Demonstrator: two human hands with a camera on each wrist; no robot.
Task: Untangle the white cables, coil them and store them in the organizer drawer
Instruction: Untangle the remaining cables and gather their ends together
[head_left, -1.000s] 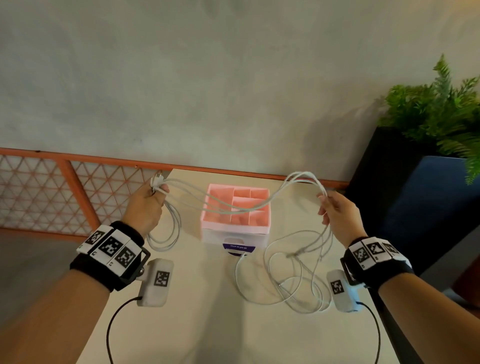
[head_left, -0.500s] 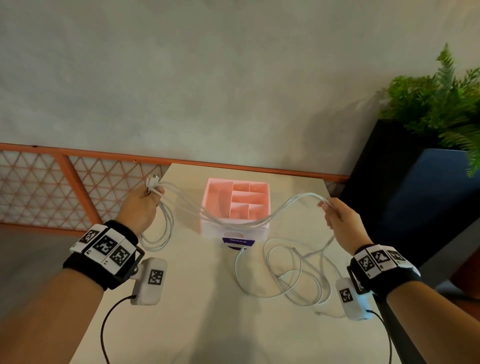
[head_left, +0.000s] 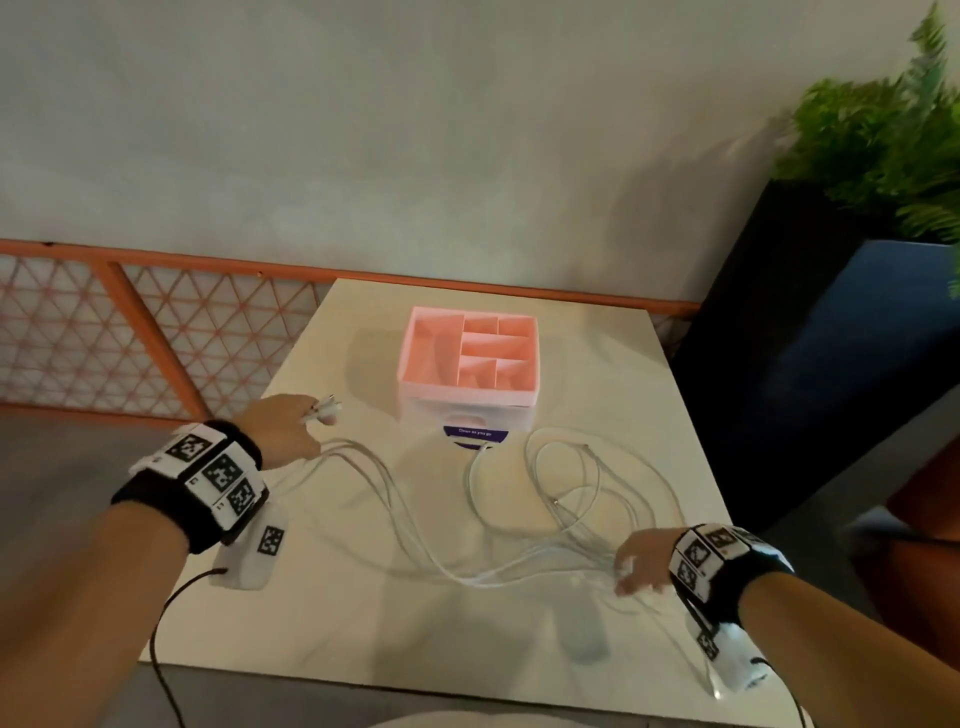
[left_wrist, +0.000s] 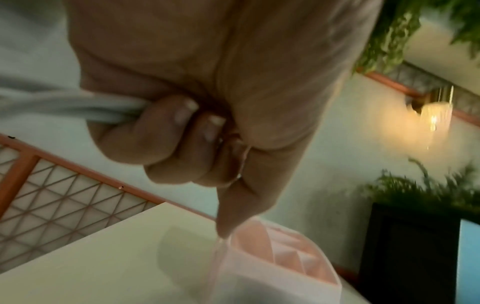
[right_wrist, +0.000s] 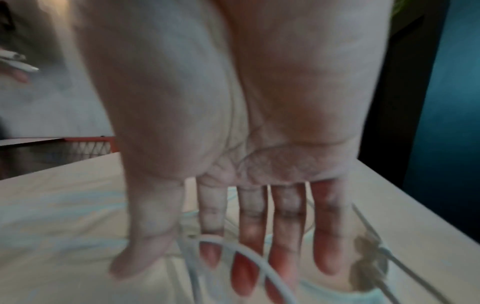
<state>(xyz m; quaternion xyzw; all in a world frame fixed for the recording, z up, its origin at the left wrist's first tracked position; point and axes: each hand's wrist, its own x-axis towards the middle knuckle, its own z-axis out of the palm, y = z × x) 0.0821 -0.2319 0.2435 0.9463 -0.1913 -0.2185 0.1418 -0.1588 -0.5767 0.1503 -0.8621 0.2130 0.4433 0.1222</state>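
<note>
White cables (head_left: 524, 525) lie in loose, tangled loops across our cream tabletop (head_left: 363, 623), in front of the pink organizer (head_left: 467, 358) with its open compartments and white drawer front. Our left hand (head_left: 283, 431) grips a bundle of the cables, fingers (left_wrist: 166, 131) curled tight around them, with the plug ends (head_left: 324, 413) sticking out past the knuckles toward the organizer. From there the strands sag over the tabletop toward our right hand (head_left: 641, 564) near the front right edge. Its fingers (right_wrist: 285, 236) are straight and spread, palm down over the cables and holding none.
</note>
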